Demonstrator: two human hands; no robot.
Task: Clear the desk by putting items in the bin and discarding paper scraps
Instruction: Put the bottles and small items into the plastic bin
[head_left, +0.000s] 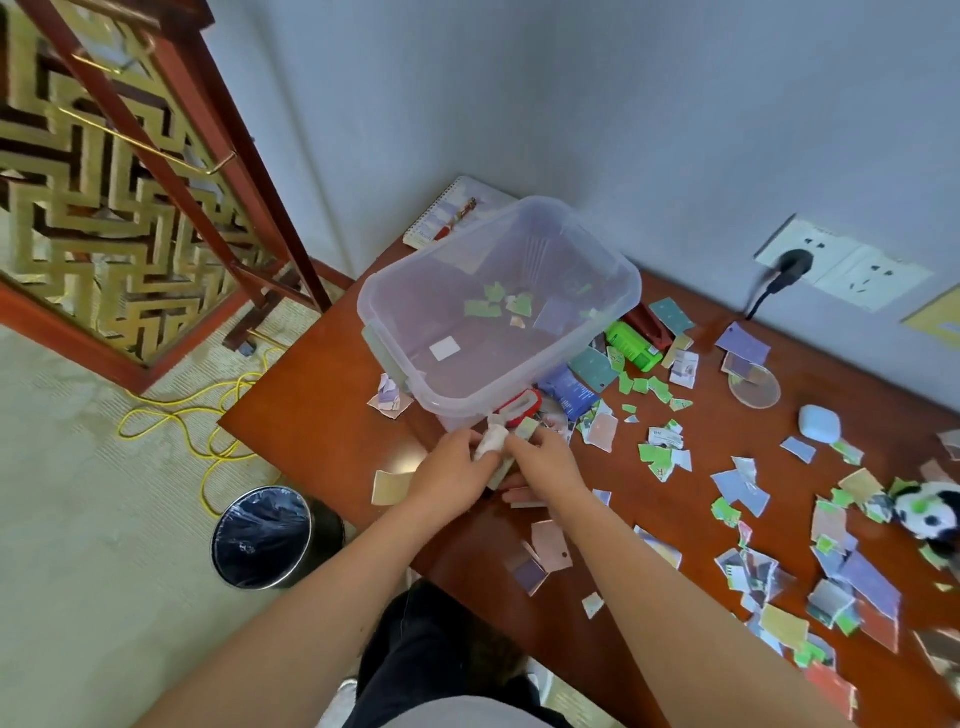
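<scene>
1. A clear, rounded-rectangular plastic bin (498, 312) sits tilted on the far left part of a reddish-brown wooden desk (322, 405). Inside lie a few green paper scraps (493, 304), a white square piece and a pale purple piece.
2. A round metal waste basket (265, 538) lined with a shiny dark bag stands on the pale carpet left of the desk; what it holds cannot be made out.
3. Both hands meet just in front of the bin. The left hand (452, 475) is curled around a small white crumpled object (491, 441). The right hand (545, 462) also has its fingers closed, pinching flat paper pieces against that object.
4. Torn paper pieces (769, 566) in green, purple, pink and tan are strewn across the desk's right side.
5. Among them rest a soft panda toy (930, 509), a smooth white earbud case (820, 423) and a bright green packet (634, 345).
</scene>
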